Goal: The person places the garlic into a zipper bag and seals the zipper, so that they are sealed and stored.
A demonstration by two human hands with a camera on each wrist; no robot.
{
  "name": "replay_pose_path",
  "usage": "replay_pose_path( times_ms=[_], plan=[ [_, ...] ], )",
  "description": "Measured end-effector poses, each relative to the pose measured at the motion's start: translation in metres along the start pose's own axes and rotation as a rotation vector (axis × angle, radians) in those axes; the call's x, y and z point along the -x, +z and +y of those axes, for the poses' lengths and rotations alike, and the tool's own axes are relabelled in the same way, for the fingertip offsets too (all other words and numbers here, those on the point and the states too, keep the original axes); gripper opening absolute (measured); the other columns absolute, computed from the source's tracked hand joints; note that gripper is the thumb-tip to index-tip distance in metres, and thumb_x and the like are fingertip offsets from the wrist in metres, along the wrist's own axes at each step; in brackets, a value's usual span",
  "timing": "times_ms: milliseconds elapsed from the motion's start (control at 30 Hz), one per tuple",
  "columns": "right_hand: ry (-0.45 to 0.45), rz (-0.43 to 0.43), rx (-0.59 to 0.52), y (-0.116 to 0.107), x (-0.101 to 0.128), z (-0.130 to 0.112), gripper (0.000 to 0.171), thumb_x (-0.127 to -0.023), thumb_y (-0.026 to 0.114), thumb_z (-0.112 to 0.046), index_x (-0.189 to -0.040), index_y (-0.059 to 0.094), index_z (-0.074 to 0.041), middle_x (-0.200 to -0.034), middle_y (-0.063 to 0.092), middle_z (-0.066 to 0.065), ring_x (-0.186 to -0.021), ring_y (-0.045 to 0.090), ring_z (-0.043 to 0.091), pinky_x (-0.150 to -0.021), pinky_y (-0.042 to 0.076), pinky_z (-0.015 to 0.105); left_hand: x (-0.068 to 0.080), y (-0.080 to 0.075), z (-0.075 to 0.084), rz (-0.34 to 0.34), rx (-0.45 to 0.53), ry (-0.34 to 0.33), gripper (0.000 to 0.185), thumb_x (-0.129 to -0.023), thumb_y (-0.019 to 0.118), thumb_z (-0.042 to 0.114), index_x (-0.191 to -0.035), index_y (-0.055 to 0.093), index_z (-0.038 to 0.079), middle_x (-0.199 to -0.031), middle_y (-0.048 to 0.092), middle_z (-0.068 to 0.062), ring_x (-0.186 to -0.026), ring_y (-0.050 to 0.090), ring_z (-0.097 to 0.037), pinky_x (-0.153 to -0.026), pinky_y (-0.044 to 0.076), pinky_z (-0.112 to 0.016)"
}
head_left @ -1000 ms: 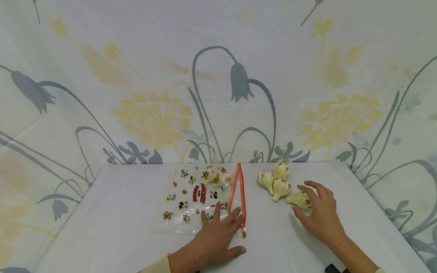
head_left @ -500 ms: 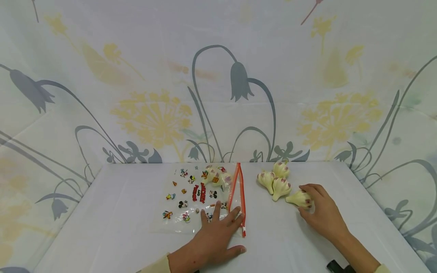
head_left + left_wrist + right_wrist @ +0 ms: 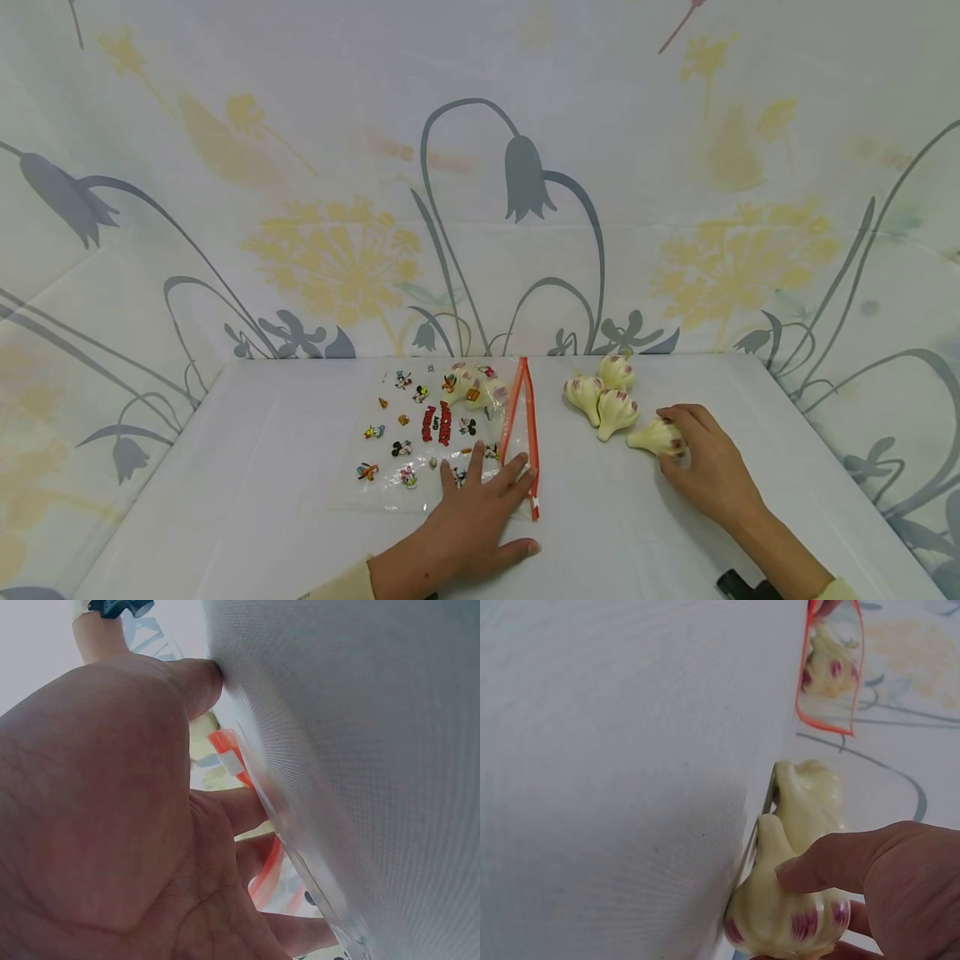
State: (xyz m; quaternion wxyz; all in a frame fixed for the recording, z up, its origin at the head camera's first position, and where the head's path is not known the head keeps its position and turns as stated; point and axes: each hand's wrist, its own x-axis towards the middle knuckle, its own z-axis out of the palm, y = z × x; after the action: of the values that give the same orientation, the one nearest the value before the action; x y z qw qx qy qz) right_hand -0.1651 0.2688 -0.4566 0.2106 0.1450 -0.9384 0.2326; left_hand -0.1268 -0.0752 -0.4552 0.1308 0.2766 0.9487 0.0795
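My left hand [image 3: 478, 521] lies with spread fingers on a clear zip bag [image 3: 437, 425] printed with cartoon figures. The bag's mouth, edged by an orange zip strip [image 3: 533, 442], faces right, and garlic bulbs [image 3: 468, 385] show through the plastic near it. To the right, my right hand [image 3: 712, 471] holds a pale garlic bulb [image 3: 776, 907] with purple marks, thumb on the near side and fingers round behind. That bulb rests on the table, its stem pointing left. Three more garlic bulbs [image 3: 618, 412] sit clustered just to its left.
A white cloth covers the table [image 3: 247, 483]. Behind it hangs a floral backdrop [image 3: 480, 250], meeting the table's far edge close beyond the bag and bulbs. A small black object [image 3: 738, 585] shows under my right wrist.
My right hand has come in on the rightmost garlic bulb, and its thumb and fingers have closed round it. The left hand and the bag have stayed put.
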Motion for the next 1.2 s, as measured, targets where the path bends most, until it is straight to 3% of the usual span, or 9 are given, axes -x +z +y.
replay_pose_path(
  times_ms=[267,767,1000,1200],
  plan=[
    [0.009,-0.022,0.024,0.0,0.0,-0.003,0.057,-0.073,0.085,0.007,-0.127,0.068,-0.001,-0.127,0.06,0.014,-0.112,0.063,0.035,-0.086,0.053,0.053,0.0,-0.002,0.001,-0.026,0.023,-0.012,0.085,-0.095,0.059,0.075,-0.167,0.034,0.037,-0.176,0.021,0.014,-0.161,0.011,-0.049,-0.109,0.022,-0.088],
    [-0.045,0.014,0.047,-0.005,0.0,-0.014,0.058,-0.069,0.091,0.004,-0.122,0.07,-0.004,-0.122,0.06,0.011,-0.092,0.062,0.022,-0.069,0.053,0.037,-0.001,-0.003,0.001,-0.034,0.02,-0.016,0.086,-0.094,0.06,0.075,-0.167,0.035,0.037,-0.176,0.022,0.014,-0.161,0.011,-0.05,-0.108,0.022,-0.088],
    [-0.075,0.03,0.042,-0.005,-0.002,-0.025,0.056,-0.07,0.087,0.005,-0.122,0.069,-0.003,-0.124,0.06,0.01,-0.096,0.065,0.023,-0.072,0.055,0.042,-0.001,-0.003,0.001,-0.033,0.018,-0.014,0.086,-0.094,0.059,0.075,-0.167,0.035,0.037,-0.176,0.022,0.013,-0.161,0.012,-0.05,-0.108,0.023,-0.088],
    [-0.11,0.035,0.032,-0.002,-0.005,-0.031,0.056,-0.071,0.086,0.005,-0.124,0.069,-0.002,-0.126,0.06,0.009,-0.093,0.064,0.02,-0.071,0.055,0.039,-0.001,-0.003,0.001,-0.037,0.018,-0.012,0.086,-0.094,0.059,0.076,-0.167,0.034,0.037,-0.176,0.02,0.014,-0.161,0.011,-0.05,-0.108,0.022,-0.088]
  ],
)
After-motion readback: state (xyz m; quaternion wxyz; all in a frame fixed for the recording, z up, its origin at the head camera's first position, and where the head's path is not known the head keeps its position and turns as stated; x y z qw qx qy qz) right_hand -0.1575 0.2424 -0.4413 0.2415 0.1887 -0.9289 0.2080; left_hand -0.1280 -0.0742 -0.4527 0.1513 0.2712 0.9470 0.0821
